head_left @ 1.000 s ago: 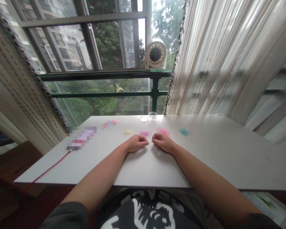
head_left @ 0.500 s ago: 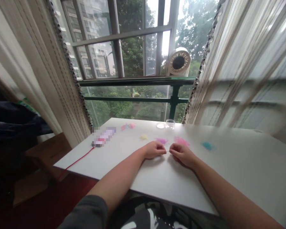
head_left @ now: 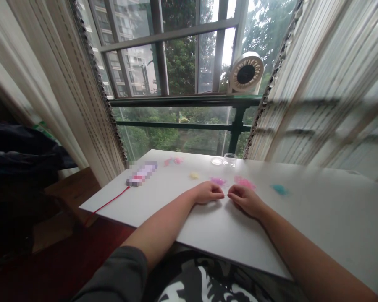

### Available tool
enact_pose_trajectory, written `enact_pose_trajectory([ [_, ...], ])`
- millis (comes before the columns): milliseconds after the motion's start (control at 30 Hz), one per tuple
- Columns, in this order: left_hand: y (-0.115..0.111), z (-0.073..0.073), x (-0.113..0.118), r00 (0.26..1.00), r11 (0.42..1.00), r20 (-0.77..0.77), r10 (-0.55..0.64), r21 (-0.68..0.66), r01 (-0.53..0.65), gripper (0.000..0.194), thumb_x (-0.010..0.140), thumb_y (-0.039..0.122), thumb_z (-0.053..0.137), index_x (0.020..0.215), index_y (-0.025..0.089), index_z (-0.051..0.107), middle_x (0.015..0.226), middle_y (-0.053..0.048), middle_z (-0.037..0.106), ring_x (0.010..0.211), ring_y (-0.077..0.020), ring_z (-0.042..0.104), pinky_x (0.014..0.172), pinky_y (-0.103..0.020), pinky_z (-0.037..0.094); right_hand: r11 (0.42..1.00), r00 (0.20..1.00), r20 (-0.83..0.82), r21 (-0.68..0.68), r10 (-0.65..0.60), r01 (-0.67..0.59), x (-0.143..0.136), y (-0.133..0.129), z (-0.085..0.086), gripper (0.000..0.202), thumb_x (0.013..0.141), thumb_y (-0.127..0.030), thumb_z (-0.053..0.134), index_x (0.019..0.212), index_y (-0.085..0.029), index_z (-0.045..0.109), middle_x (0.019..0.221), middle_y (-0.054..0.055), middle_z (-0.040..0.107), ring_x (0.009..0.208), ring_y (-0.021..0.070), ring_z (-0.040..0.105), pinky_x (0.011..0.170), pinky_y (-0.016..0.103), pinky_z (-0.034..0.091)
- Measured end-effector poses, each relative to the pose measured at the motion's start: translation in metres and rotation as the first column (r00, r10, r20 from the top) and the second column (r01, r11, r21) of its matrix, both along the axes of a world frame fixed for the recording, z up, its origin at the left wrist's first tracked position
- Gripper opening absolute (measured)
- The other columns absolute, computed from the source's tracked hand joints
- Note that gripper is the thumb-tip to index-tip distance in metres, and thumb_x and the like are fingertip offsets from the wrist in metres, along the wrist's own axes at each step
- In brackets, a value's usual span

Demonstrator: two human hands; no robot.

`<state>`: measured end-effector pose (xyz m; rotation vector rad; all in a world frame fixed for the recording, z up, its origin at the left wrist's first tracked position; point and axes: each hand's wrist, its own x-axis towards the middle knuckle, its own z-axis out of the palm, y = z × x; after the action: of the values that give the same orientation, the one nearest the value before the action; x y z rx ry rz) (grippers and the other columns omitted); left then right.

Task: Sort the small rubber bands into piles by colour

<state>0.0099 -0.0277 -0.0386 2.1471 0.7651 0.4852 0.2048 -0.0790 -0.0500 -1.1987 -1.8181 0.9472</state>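
Observation:
My left hand (head_left: 208, 192) is closed in a pinch above the white table (head_left: 204, 228). Facing it, my right hand (head_left: 243, 197) pinches too, fingertips a small gap away. A thin pale strand (head_left: 226, 195) spans that gap; its exact kind is too small to make out. Just beyond my hands lie a purple pile of small pieces (head_left: 218, 181) and a pink pile (head_left: 245, 183). A small yellow pile (head_left: 194, 175) is to the left, and a teal pile (head_left: 280, 190) to the right.
Toward the back edge stand a clear round tub (head_left: 229, 160) and its lid (head_left: 216, 161). Some pink and bluish pieces (head_left: 173, 161) lie back left. A blurred-out phone-like device (head_left: 142, 173) with a red cable (head_left: 108, 204) is at left. A round fan (head_left: 247, 74) stands by the window.
The camera view has shifted slightly, so everything sits a little further right and higher. Both hands keep their pinch, close together, with the thin strand between them.

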Motion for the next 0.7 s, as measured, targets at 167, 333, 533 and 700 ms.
enact_pose_trajectory([
  [167,-0.0009,0.0019,0.0003,1.000,1.000,0.006,-0.003,0.000,0.003,0.029,0.075,0.038,0.058,0.082,0.010,0.067,0.069,-0.001,0.062,0.061,-0.0100,0.050,0.060,-0.021,0.039,1.000,1.000,-0.016,-0.008,-0.011,0.011,-0.0010,-0.0010,0.0016,0.019,0.077,-0.036,0.054,0.072,-0.018,0.048,0.043,-0.007,0.043,0.037,0.0086,0.040,0.038,0.020,0.028],
  [333,-0.0024,0.0052,0.0010,1.000,1.000,0.002,0.009,0.002,-0.009,0.026,0.074,0.035,0.059,0.079,0.011,0.066,0.066,0.000,0.060,0.060,-0.0097,0.049,0.059,-0.020,0.038,1.000,1.000,-0.015,-0.009,-0.014,0.014,-0.0006,-0.0025,0.0032,0.018,0.076,-0.034,0.056,0.072,-0.018,0.049,0.044,-0.007,0.045,0.038,0.0083,0.040,0.038,0.020,0.028],
  [533,-0.0027,0.0056,0.0013,0.998,1.000,0.064,0.008,-0.030,-0.006,0.025,0.072,0.034,0.060,0.075,0.010,0.065,0.061,0.001,0.057,0.057,-0.0091,0.046,0.056,-0.021,0.036,1.000,0.999,-0.033,-0.023,-0.009,0.008,0.0001,-0.0005,0.0010,0.018,0.076,-0.035,0.055,0.072,-0.019,0.049,0.043,-0.008,0.044,0.037,0.0082,0.040,0.038,0.020,0.030],
  [700,-0.0038,0.0063,0.0005,0.993,0.998,0.114,-0.020,-0.056,0.026,0.025,0.071,0.031,0.062,0.085,0.010,0.065,0.072,-0.002,0.061,0.063,-0.0102,0.050,0.059,-0.021,0.038,1.000,0.999,-0.034,-0.021,-0.007,0.007,-0.0006,0.0009,0.0006,0.018,0.075,-0.035,0.056,0.071,-0.018,0.051,0.042,-0.008,0.045,0.037,0.0083,0.041,0.038,0.020,0.030],
])
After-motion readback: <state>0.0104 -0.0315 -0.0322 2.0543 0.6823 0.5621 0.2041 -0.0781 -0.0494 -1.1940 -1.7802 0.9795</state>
